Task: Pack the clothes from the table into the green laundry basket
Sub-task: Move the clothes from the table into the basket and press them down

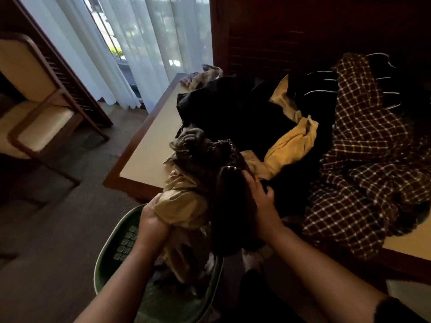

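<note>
Tan table (149, 145) — heaped clothes (291, 141) on top; green basket (109, 255) on carpeted floor (58, 217).

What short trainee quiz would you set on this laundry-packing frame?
1. True or false: the left hand grips the tan crumpled garment.
2. Which lies farthest right on the beige-topped wooden table? A yellow cloth; B brown-and-white checked cloth; C grey sock.
3. Which garment does the right hand hold?
Key: 1 true; 2 B; 3 the dark brown garment.
</note>
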A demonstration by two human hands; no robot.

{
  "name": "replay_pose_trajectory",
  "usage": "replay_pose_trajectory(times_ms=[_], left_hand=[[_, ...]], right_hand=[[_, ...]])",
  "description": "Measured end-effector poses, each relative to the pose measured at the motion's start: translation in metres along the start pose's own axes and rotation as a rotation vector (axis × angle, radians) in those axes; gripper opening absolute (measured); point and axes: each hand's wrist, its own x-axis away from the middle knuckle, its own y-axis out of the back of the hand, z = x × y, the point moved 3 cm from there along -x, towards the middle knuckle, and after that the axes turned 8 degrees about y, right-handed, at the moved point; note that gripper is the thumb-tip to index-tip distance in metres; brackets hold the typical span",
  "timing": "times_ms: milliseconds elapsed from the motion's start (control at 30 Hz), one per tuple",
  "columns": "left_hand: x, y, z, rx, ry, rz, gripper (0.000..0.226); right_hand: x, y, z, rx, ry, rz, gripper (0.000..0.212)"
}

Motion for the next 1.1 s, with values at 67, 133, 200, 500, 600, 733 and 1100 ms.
replay_pose_trajectory(times_ms=[67, 133, 200, 500, 600, 733, 1100], left_hand=[[0.015, 0.017, 0.009, -0.02, -0.016, -0.049, 0.007], [0.027, 0.036, 0.019, -0.05, -0.013, -0.123, 0.013], [0.042, 0.049, 0.022, -0.062, -0.033, -0.219, 0.012], [0.077, 0.106, 0.083, 0.114, 0.112, -0.588, 0.02], [0.081, 0.114, 0.095, 0.057, 0.177, -0.68, 0.02], [0.072, 0.12, 0.112, -0.046, 0.247, -0.716, 0.011], [0.076, 0.099, 0.096, -0.008, 0.283, -0.216, 0.072]], right_hand=[[-0.008, -0.002, 0.006, -0.056, -0.03, -0.02, 0.057], [-0.014, -0.001, 0.017, -0.037, 0.028, -0.086, 0.043], [-0.011, 0.007, 0.036, -0.016, 0.114, -0.23, 0.03], [0.037, 0.013, 0.127, -0.274, 0.395, -0.42, 0.039], [0.051, 0.008, 0.135, -0.254, 0.488, -0.455, 0.036], [0.059, 0.004, 0.133, -0.197, 0.473, -0.469, 0.028], [0.059, -0.007, 0.119, -0.397, 0.4, -0.286, 0.025]])
